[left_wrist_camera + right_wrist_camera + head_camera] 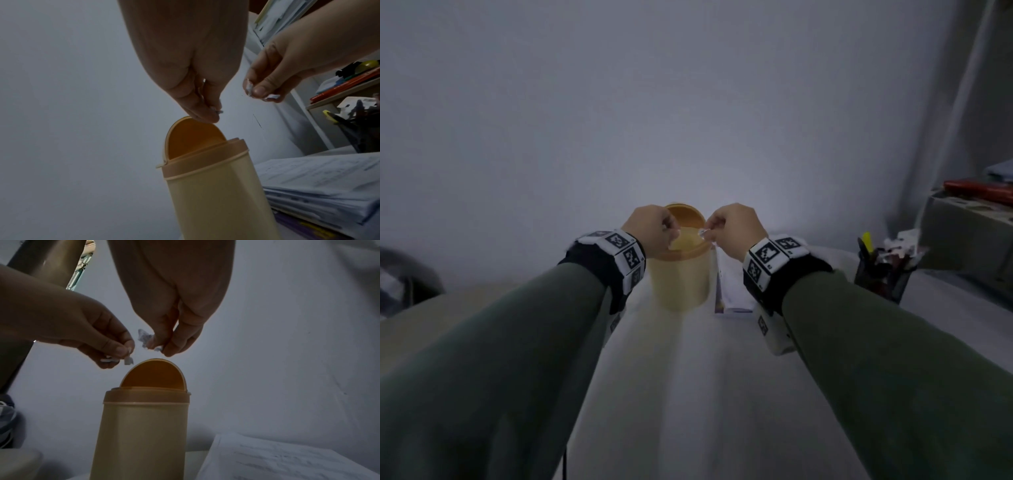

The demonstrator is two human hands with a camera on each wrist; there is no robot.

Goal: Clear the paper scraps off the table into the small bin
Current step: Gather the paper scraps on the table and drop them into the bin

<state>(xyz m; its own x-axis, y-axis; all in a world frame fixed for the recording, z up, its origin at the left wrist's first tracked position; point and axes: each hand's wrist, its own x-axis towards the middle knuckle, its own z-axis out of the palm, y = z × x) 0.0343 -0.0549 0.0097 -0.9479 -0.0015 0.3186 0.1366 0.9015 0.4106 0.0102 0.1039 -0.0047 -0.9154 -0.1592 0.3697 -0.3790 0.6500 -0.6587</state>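
Observation:
A small yellow bin [681, 277] [213, 194] [141, 431] stands on the white table [688, 394], its orange lid [193, 139] [154, 374] tipped up at the back. Both hands hover just above its mouth. My left hand [654, 229] [207, 112] [115, 353] pinches small white paper scraps [128, 361] over the left rim. My right hand [726, 229] [160, 347] [261, 91] pinches a crumpled white scrap [145, 337] [249, 89] over the right rim.
A stack of printed papers [329, 183] [277, 459] lies right of the bin. A black mesh pen holder [883, 270] stands farther right, before a shelf with books [979, 192]. A white wall is close behind the bin.

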